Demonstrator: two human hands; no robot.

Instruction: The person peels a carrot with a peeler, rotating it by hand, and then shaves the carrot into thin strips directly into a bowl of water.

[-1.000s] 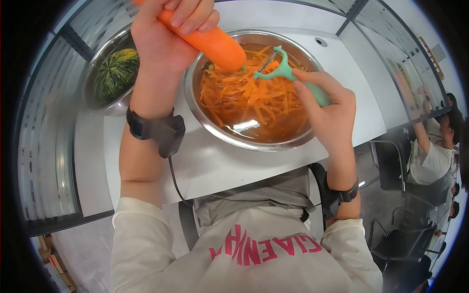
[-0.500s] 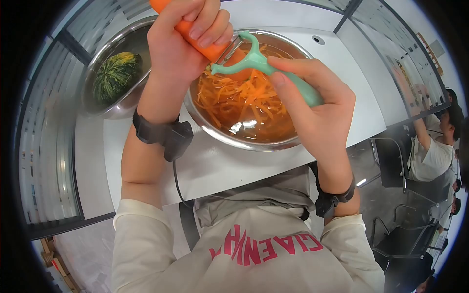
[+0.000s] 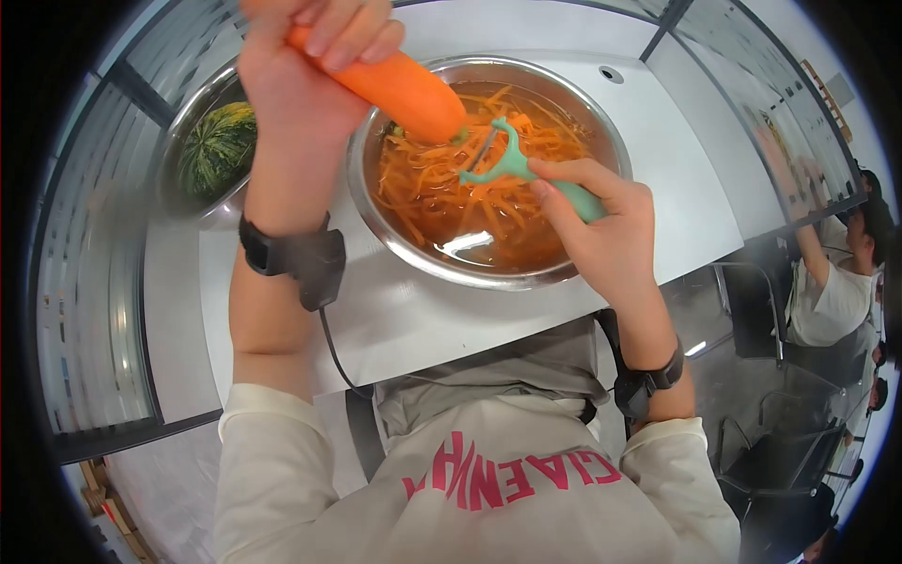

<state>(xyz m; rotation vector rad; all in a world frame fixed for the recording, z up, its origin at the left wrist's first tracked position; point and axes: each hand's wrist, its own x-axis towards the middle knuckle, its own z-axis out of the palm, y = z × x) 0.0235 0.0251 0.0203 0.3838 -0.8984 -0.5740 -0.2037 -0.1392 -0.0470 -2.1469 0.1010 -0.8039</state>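
Observation:
A thick orange carrot (image 3: 399, 91) is gripped in my left hand (image 3: 315, 89), its green-tinged end pointing down over the bowl. My right hand (image 3: 601, 221) is closed around the handle of a mint-green Y-shaped peeler (image 3: 512, 160). The peeler's blade is near the carrot's end but apart from it. Beneath both, a steel bowl (image 3: 413, 256) holds brownish liquid with many carrot strips (image 3: 470, 193) in it. My left fingertips wrap over the carrot's upper part; its far end is hidden by the hand.
Left of my left arm, a second steel bowl (image 3: 211, 209) holds a green-and-yellow striped squash (image 3: 218, 150). The white table (image 3: 451, 324) has a cable hole near the back right. A cable (image 3: 334, 352) hangs from my left wristband. Another person sits at the right beside black chairs (image 3: 770, 442).
The carrot has come away from the peeler as my left hand moved up and left. My right hand with the peeler has shifted slightly left and down.

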